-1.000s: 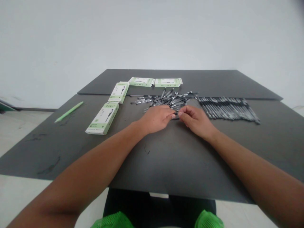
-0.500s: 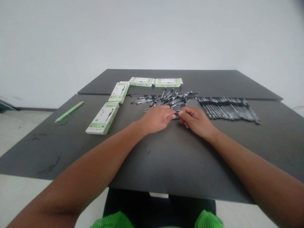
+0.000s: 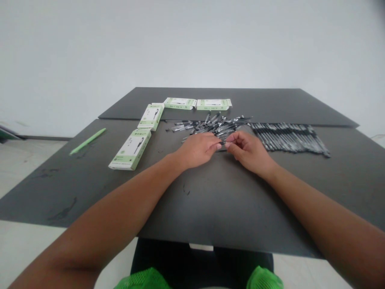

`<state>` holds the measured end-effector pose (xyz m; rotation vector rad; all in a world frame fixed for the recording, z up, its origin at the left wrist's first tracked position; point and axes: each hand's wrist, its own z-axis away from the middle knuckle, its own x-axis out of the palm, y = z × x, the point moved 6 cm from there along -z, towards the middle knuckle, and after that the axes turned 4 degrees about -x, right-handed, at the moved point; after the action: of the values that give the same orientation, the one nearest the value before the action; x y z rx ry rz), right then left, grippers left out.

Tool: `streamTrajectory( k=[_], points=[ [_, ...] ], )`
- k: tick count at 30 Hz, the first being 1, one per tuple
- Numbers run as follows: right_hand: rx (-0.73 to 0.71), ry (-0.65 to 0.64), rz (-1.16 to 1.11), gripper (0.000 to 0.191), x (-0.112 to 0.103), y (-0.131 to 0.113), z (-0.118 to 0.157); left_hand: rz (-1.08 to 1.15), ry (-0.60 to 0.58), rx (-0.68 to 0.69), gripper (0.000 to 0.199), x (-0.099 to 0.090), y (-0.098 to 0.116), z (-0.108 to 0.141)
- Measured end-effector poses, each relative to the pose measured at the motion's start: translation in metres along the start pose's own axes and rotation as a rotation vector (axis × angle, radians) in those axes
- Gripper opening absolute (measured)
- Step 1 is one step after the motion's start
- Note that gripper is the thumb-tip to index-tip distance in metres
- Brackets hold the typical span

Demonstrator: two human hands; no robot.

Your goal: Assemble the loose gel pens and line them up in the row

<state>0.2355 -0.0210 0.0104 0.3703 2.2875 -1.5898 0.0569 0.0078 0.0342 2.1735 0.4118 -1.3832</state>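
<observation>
My left hand (image 3: 200, 149) is closed round a pen, whose dark end (image 3: 221, 143) sticks out past the fingertips; the rest of it is hidden in the palm. Facing it, my right hand (image 3: 248, 151) pinches with thumb and forefinger right at that dark end, its fingers curled. What lies between the right fingertips is too small to make out clearly. Just beyond both hands spreads a loose pile of clear pens with black parts (image 3: 215, 125). To the right of my right hand, many similar pens lie side by side in a row (image 3: 288, 138).
Two green-and-white boxes (image 3: 180, 103) (image 3: 213, 104) lie flat at the back. Two more boxes (image 3: 151, 117) (image 3: 131, 149) lie left of the pile. A large green pen-shaped object (image 3: 88, 141) rests at the far left of the dark table (image 3: 210, 200). A seam crosses the tabletop.
The right fingers have shifted slightly and loosened their curl at the pen's end, with thumb and forefinger now more extended. The left hand, pile, row and boxes stay in place.
</observation>
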Motion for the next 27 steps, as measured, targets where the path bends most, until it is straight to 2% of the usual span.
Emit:
streamTrajectory(
  k=[4, 9, 14, 21, 27],
  points=[
    [-0.026, -0.028, 0.098, 0.029, -0.001, -0.004, 0.000, 0.004, 0.005, -0.005, 0.034, 0.000, 0.000, 0.000],
    [-0.005, -0.060, 0.171, 0.047, -0.002, -0.010, 0.000, -0.008, -0.003, 0.000, 0.033, 0.000, 0.003, 0.001],
    [-0.012, -0.062, 0.190, 0.054, -0.001, -0.015, 0.001, 0.002, -0.019, 0.001, 0.033, -0.001, 0.003, 0.001],
    [-0.011, -0.063, 0.198, 0.052, -0.001, -0.012, 0.001, 0.012, -0.042, -0.019, 0.031, 0.000, 0.003, 0.001],
    [0.009, -0.002, 0.176, 0.050, -0.007, -0.005, -0.001, 0.016, -0.036, -0.049, 0.030, 0.005, -0.003, 0.000]
  ],
)
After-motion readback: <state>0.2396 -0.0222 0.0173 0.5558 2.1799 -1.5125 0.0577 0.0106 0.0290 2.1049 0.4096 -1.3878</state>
